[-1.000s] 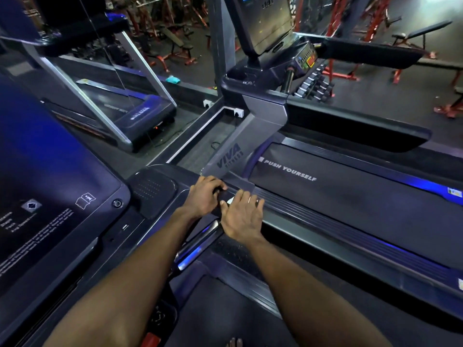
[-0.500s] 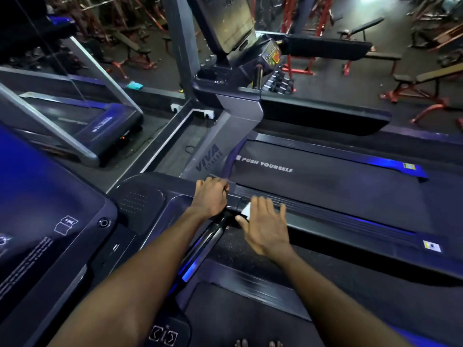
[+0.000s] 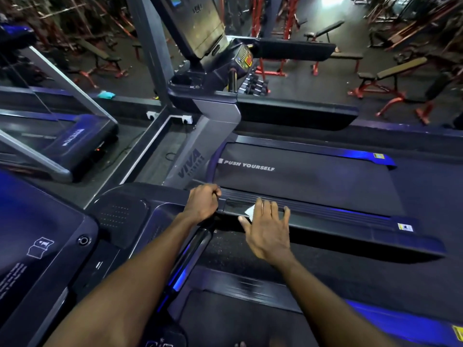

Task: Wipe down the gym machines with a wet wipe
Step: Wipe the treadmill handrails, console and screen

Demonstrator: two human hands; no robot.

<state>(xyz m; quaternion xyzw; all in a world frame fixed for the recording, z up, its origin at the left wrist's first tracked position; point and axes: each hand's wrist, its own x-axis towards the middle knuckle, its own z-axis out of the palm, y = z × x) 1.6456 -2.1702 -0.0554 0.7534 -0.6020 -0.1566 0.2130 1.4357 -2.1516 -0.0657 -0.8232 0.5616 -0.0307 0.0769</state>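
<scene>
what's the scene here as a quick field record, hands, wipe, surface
left hand: curled over the front end of the treadmill side rail, holding on
right hand: flat, fingers straight, pressing the white wipe onto that rail
wipe: mostly hidden under the fingers, one corner showing
belt: printed PUSH YOURSELF, just beyond the rail
background: red-framed benches
</scene>
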